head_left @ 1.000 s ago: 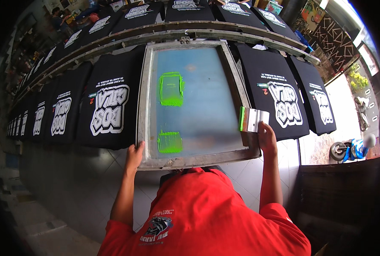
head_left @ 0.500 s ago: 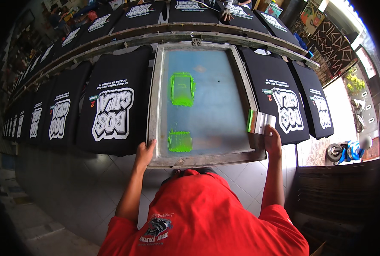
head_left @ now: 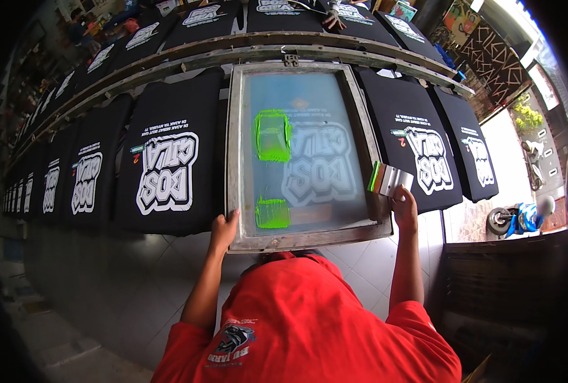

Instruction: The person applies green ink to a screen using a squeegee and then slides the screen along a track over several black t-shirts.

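A screen printing frame (head_left: pixel 309 242) with pale blue mesh is in front of me, over a black T-shirt whose white print shows through the mesh. My left hand (head_left: pixel 224 231) is closed on its near left corner. Two patches of bright green ink, a far one (head_left: pixel 273 137) and a near one (head_left: pixel 272 214), lie on the mesh's left half. Beside the frame's right edge, my right hand (head_left: pixel 404 207) grips a squeegee (head_left: pixel 391 180) with green ink along its blade. Whether the fingers under the squeegee also touch the frame is hidden.
Black printed T-shirts lie in a row on both sides, one left (head_left: pixel 169 150) and one right (head_left: pixel 418 140). A long rail (head_left: pixel 169 59) runs behind them, with more shirts beyond. Another person's hand (head_left: pixel 334 21) is at the far row. A blue motorbike (head_left: pixel 520 220) stands right.
The white print below now shows clearly through the mesh, where it was barely visible before. The frame has shifted slightly, with both hands still at its sides.
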Demonstrator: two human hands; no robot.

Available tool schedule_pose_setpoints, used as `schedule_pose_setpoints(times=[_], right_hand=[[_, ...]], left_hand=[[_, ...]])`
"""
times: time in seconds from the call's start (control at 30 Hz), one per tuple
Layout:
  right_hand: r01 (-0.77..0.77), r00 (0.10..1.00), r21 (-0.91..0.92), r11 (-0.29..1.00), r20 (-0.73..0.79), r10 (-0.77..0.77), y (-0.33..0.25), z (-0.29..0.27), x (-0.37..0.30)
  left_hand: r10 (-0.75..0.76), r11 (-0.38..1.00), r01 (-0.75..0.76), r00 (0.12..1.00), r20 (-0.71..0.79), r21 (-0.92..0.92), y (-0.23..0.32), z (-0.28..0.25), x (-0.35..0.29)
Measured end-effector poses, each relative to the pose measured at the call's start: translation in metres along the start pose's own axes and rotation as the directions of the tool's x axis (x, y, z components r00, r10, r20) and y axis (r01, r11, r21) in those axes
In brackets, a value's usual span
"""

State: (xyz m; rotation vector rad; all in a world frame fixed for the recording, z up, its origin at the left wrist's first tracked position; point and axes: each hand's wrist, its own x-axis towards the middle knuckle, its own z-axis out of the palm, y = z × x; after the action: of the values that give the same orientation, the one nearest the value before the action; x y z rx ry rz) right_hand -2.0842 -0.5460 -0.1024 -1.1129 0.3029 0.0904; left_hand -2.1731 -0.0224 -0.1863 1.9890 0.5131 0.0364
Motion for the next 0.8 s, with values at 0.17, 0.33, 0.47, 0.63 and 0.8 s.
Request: schedule_pose_setpoints(times=[0.17, 0.33, 0.47, 0.63, 0.8], right_hand=[[0.199, 0.976, -0.266, 0.943, -0.037, -0.216, -0.022, 0.075, -0.007], [0.433, 0.901, -0.623, 0.651, 0.304, -0.309, -0.027, 0.191, 0.026], [0.467, 0.877, -0.884, 0.021, 0.46, -0.134, -0.025, 0.308, 0.067], [0.7, 0.681, -0.674, -0.237, 0.729, -0.06, 0.02, 0.361, 0.135], [0.75, 0.602, -0.568, -0.339, 0.798, -0.007, 0.052, 0.373, 0.167]], left_hand=[[-0.097, 0.968, 0.111, 0.992, 0.075, -0.223, 0.005, 0.0, 0.001], [-0.144, 0.926, 0.194, 0.975, 0.171, -0.324, -0.002, -0.003, 0.005], [-0.154, 0.921, 0.196, 0.977, 0.146, -0.336, -0.01, 0.001, 0.006], [-0.116, 0.905, 0.151, 0.987, 0.111, -0.398, 0.001, 0.003, 0.0], [-0.161, 0.906, 0.218, 0.97, 0.182, -0.364, 0.003, -0.001, 0.001]])
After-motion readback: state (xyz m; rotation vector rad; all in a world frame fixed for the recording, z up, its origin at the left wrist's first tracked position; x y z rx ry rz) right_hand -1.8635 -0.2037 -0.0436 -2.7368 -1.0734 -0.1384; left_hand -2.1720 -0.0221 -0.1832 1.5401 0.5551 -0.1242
